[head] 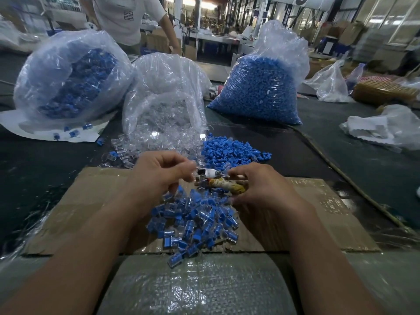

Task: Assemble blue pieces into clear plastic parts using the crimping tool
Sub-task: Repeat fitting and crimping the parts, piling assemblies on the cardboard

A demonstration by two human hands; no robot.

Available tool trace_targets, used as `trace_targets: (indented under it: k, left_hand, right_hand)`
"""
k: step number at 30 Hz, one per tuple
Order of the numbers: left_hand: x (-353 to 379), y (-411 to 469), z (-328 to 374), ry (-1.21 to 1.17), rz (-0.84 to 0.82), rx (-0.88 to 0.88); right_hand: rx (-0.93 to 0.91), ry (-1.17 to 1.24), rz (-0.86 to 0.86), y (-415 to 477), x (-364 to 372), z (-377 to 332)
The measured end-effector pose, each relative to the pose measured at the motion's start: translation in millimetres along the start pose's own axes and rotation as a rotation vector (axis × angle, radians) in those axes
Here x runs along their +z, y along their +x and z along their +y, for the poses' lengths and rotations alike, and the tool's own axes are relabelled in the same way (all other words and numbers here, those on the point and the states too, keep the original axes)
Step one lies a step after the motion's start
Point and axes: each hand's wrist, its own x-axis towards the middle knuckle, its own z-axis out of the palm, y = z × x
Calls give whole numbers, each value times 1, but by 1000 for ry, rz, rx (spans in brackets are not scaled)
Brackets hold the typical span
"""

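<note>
My right hand (pixel 256 189) grips the crimping tool (pixel 225 184), whose handles are wrapped in yellowish tape and whose metal head points left. My left hand (pixel 159 176) pinches a clear plastic part (pixel 193 167) just left of the tool's head. Below both hands lies a heap of assembled blue-and-clear pieces (pixel 193 221) on a cardboard sheet (pixel 86 201). Loose blue pieces (pixel 229 153) are piled behind the hands, with loose clear parts (pixel 145 144) spilling from a bag to their left.
A bag of clear parts (pixel 163 98) stands in the middle, a bag of blue pieces (pixel 256 87) to its right, a bag of finished pieces (pixel 68 80) at the left. A person in a white shirt (pixel 127 17) stands behind. Bubble wrap (pixel 195 287) lies nearest me.
</note>
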Motion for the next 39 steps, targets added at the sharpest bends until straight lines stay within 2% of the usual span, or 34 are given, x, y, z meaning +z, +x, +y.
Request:
trace_targets:
  k: [4, 7, 12, 16, 21, 24, 32, 34, 37, 39]
  left_hand:
    - [-11, 11, -9, 172, 443, 33]
    - [-18, 17, -15, 361, 542, 53]
    - [-14, 22, -31, 541, 451, 24]
    - [-16, 35, -37, 817, 202, 55]
    - [-18, 42, -45, 964, -68, -67]
    - [-20, 44, -45, 929, -58, -74]
    - [-19, 41, -44, 841, 168, 9]
    - [-19, 42, -44, 816, 155, 4]
    - [-19, 45, -44, 917, 55, -42]
    - [-19, 45, -44, 926, 49, -43]
  right_hand:
    - [13, 56, -34, 2, 1, 3]
    - [11, 86, -74, 2, 1, 4]
    - [9, 142, -133, 0, -1, 6]
    - [-2, 140, -157, 0, -3, 6]
    - [3, 121, -185, 0, -4, 7]
    - [5, 119, -187, 1, -4, 7]
    - [0, 142, -178, 2, -2, 8]
    - [-2, 142, -176, 2, -2, 8]
    - [-10, 137, -173, 2, -2, 9]
    - [-12, 137, -173, 3, -1, 8]
